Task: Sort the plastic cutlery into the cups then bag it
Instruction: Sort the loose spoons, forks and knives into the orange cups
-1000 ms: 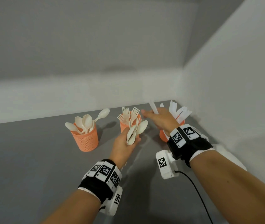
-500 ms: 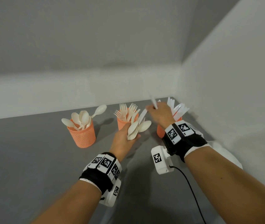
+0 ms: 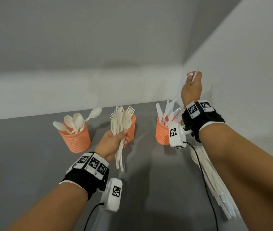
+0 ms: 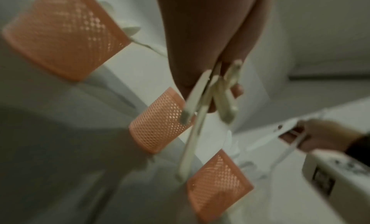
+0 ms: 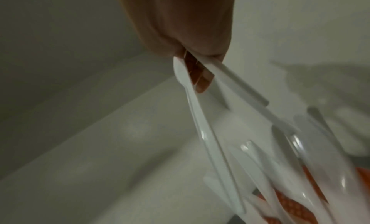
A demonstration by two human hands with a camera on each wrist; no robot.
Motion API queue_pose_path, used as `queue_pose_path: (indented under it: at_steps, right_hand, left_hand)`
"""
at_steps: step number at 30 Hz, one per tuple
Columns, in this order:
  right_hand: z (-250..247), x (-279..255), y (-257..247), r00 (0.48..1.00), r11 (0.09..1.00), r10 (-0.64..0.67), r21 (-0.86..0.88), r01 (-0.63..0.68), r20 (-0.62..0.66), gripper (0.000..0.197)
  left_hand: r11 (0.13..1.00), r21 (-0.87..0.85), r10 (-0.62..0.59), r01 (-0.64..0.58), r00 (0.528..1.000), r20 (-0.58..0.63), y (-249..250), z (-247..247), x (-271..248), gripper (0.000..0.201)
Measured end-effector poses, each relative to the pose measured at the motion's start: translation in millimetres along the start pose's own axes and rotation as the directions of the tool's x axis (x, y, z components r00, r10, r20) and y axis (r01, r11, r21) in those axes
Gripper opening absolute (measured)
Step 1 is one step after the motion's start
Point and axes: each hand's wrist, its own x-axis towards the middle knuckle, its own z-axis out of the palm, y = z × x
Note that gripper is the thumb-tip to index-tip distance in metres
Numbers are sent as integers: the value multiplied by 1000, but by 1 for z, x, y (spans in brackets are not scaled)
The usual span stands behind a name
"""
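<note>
Three orange mesh cups stand in a row: the left cup [image 3: 76, 139] holds spoons, the middle cup [image 3: 131, 130] forks, the right cup [image 3: 161, 134] white knives. In front of the middle cup, my left hand [image 3: 124, 135] grips a bundle of cream spoons [image 3: 118, 125], handles hanging down. The left wrist view shows those handles [image 4: 200, 110] under my fingers and all three cups. My right hand [image 3: 192, 77] is raised high above the right cup and pinches white knives [image 3: 176, 99] near their tops. In the right wrist view the knives [image 5: 202, 124] hang from my fingertips toward the cup.
A bundle of white plastic [image 3: 215, 189] lies on the grey table [image 3: 24, 155] under my right forearm, by the right wall. The cups stand near the back wall, in the corner. Cables run from both wrist cameras.
My right hand has risen from the knife cup, lifting white knives up toward the wall corner. The left hand has drawn back slightly, still holding the spoons.
</note>
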Motion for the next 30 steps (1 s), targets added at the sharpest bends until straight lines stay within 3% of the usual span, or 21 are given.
queue_pose_path:
  at_steps: [3,6,9,12,15,17,19,21,23,24,26,28,30]
  right_hand:
    - [15,-5,13,997,999,-1,50,-3,81,22]
    - [25,-13,27,988,997,1,80,-14,153,20]
    - [33,-24,47,976,998,10,56,-23,219,24]
    - [39,-32,64,953,999,44,-29,-37,300,23]
    - [42,-42,71,920,995,90,12,-103,380,7]
    - [39,-45,73,892,995,93,-12,-98,441,20]
    - [34,-44,68,875,999,34,-43,-15,482,38]
    - [31,-43,57,868,972,-125,-114,204,481,49]
    - [30,-48,36,828,909,-282,-140,392,485,46]
    - [31,-54,24,811,905,-302,-118,410,502,38]
    - [35,-73,1,755,958,-200,-37,284,625,33]
    - [41,-97,-13,636,996,-37,-27,91,771,37]
    - [47,-114,-21,588,998,58,-38,-47,807,28]
  left_hand:
    - [979,-204,1,23,993,114,13,5,1,20]
    - [974,-226,23,30,973,228,21,11,0,22]
    - [970,-233,-12,69,972,236,21,12,4,24]
    - [963,-260,-16,72,977,212,19,13,7,41]
    - [963,-265,9,46,979,204,20,14,7,22]
    - [968,-249,7,39,984,181,20,12,9,11]
    - [969,-245,19,23,985,169,18,11,11,22]
    - [968,-249,47,3,980,194,20,12,10,27]
    - [966,-260,74,-16,973,217,24,12,7,23]
    - [963,-268,80,-19,972,219,25,11,6,23]
    - [958,-286,78,-19,977,197,26,11,7,27]
    - [961,-275,57,-20,990,128,24,13,8,32]
    - [974,-225,46,-27,996,79,21,14,11,36]
